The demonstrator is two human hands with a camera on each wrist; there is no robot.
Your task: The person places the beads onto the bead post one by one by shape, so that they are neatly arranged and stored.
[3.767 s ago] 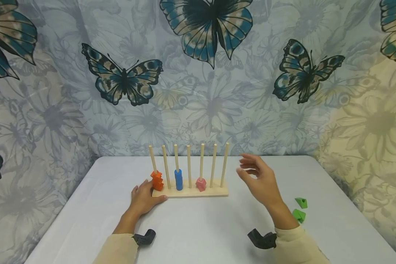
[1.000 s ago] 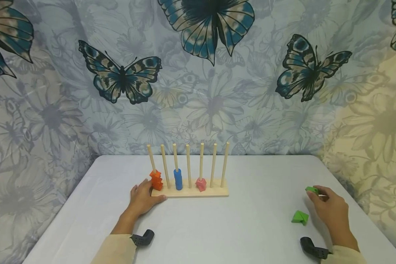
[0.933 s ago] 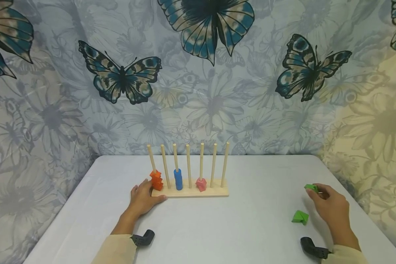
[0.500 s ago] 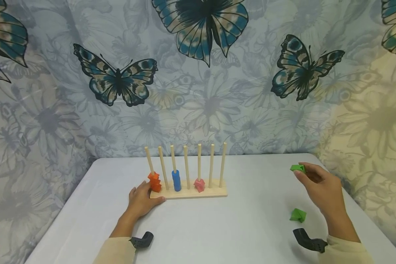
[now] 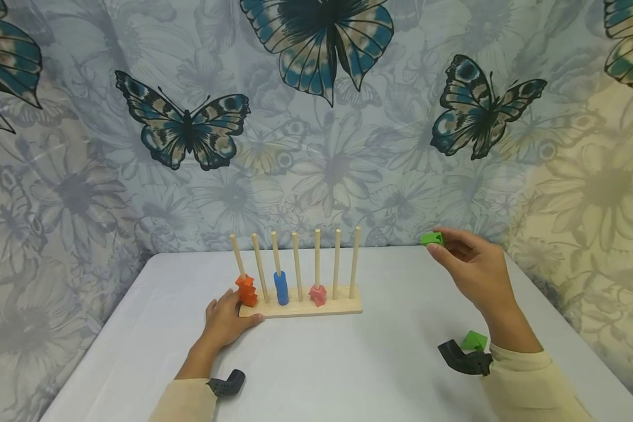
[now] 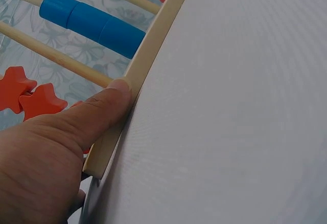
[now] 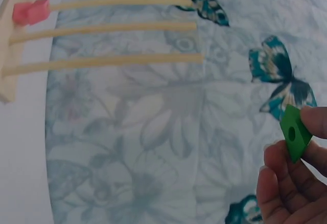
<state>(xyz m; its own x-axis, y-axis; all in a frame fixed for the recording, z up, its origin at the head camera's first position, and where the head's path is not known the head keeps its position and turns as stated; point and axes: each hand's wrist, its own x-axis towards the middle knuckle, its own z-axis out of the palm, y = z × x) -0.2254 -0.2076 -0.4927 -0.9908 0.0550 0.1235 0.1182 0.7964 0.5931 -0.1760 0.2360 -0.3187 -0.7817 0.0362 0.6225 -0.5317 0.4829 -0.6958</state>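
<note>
My left hand [image 5: 224, 322] grips the left end of a wooden peg stand [image 5: 316, 311], its thumb along the front edge of the base. Several upright pegs rise from the stand. Orange star-shaped beads [image 5: 247, 291] fill the bottom of the leftmost peg, and blue cylinder beads [image 5: 281, 288] are stacked on the third. Further right, pink beads [image 5: 318, 295] sit low on another peg. Raised to the right of the stand, my right hand [image 5: 475, 266] pinches a green bead [image 5: 431, 238] between thumb and fingers. The bead's hole [image 7: 292, 133] shows in the right wrist view.
Another green bead [image 5: 475, 340] lies on the white table [image 5: 322, 369], partly behind the black wrist device [image 5: 464, 358] on my right arm. A butterfly-patterned cloth [image 5: 337, 176] hangs behind the table.
My right hand has picked the green bead up from the table at the right, raised it and carried it left toward the stand. My left hand has stayed on the base.
</note>
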